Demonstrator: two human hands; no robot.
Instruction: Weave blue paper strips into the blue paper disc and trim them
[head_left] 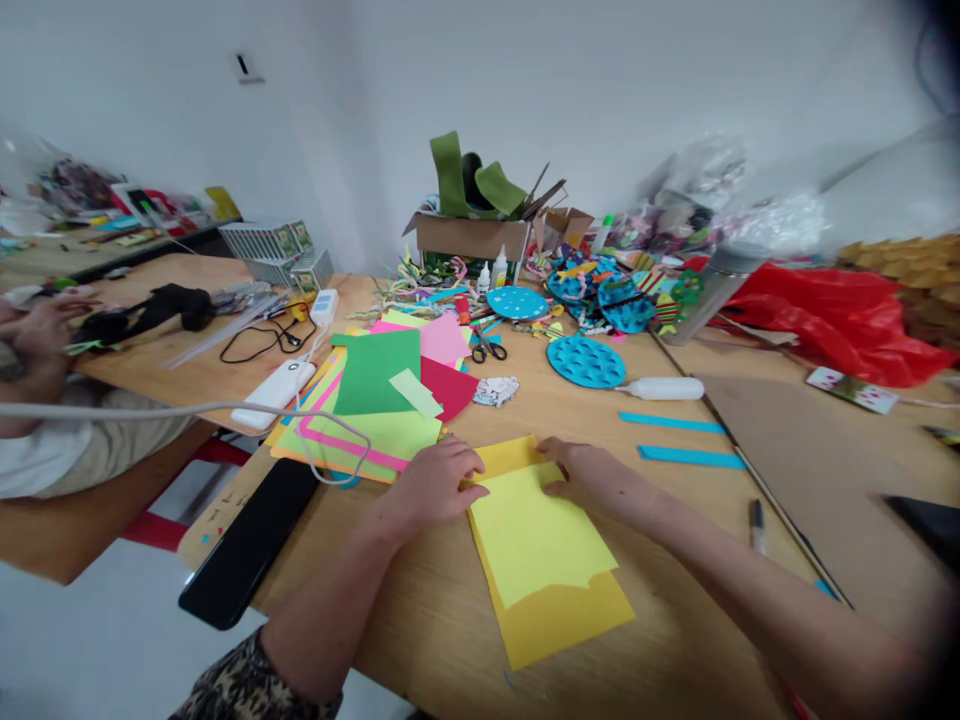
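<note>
Head view: nearest, beside the table's (420, 620) front edge, a lighter yellow sheet (532, 535) lies over an orange-yellow sheet (577, 625). The left hand (431, 485) and right hand (592, 480) hold them in narrow thumb-and-finger grips, one on each side near the far end, probably to keep both layers lined up. A black slab (247, 545) lies at the near left corner. Beyond, blue strips (691, 457) and a paper pile (375, 440) flank the work, seemingly for easy reach; towards the far edge stands a cardboard box (472, 238).
</note>
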